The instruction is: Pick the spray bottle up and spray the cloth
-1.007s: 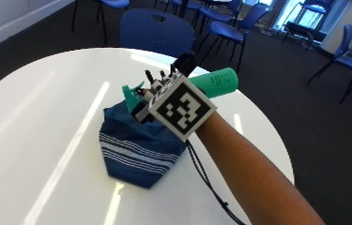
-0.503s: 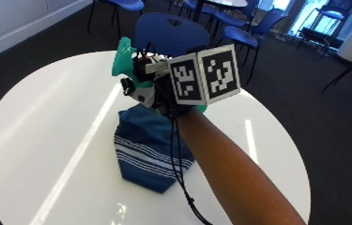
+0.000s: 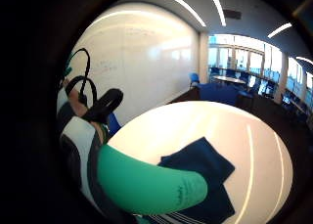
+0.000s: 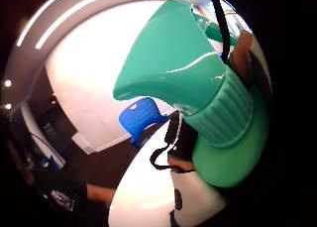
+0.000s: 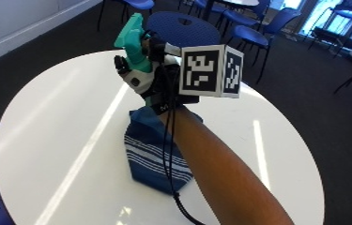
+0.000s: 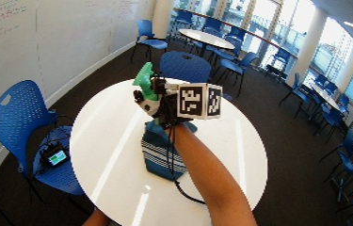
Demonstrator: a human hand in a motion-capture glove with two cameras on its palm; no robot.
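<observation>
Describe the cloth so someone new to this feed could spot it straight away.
Find the round white table in the middle of the room. The cloth lies folded near its centre, under the raised right hand that holds the green spray bottle. It is dark navy with thin white stripes across one end, and nothing else lies flat on the tabletop.

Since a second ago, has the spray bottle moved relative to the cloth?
Yes. The right hand has raised the spray bottle from lying tipped just above the cloth to upright, well clear above its far end.
</observation>
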